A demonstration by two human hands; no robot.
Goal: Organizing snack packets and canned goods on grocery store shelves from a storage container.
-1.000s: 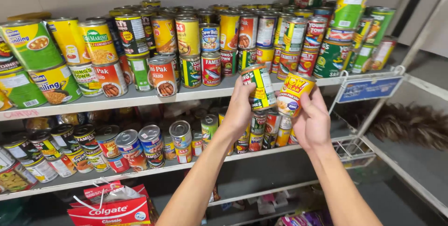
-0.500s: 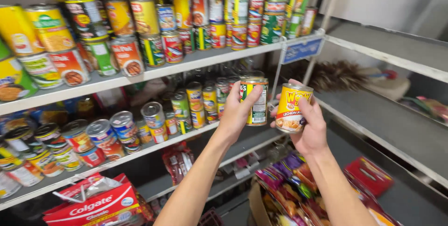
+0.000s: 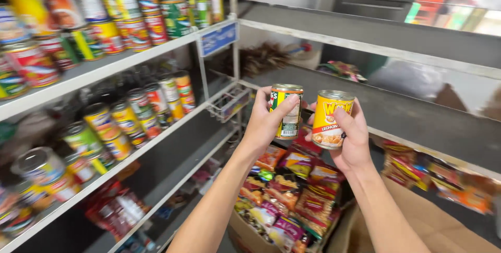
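Observation:
My left hand [image 3: 267, 122] grips a can with a green and yellow label [image 3: 286, 110], held upright in the air. Beside it my right hand [image 3: 350, 137] grips a yellow can with a red band and a food picture [image 3: 332, 119], also upright. The two cans nearly touch, in front of a bare grey shelf [image 3: 417, 112] on the right. Both forearms reach up from the bottom of the view.
White shelves on the left [image 3: 104, 70] carry several rows of cans [image 3: 125, 117]. A blue label holder [image 3: 218, 38] hangs on the upper shelf's end. Below my hands a cardboard box [image 3: 428, 221] holds several colourful snack packets [image 3: 292, 190].
The view has swung right, away from the can shelves toward the grey shelf. Both hands, still holding their cans, have moved right with it.

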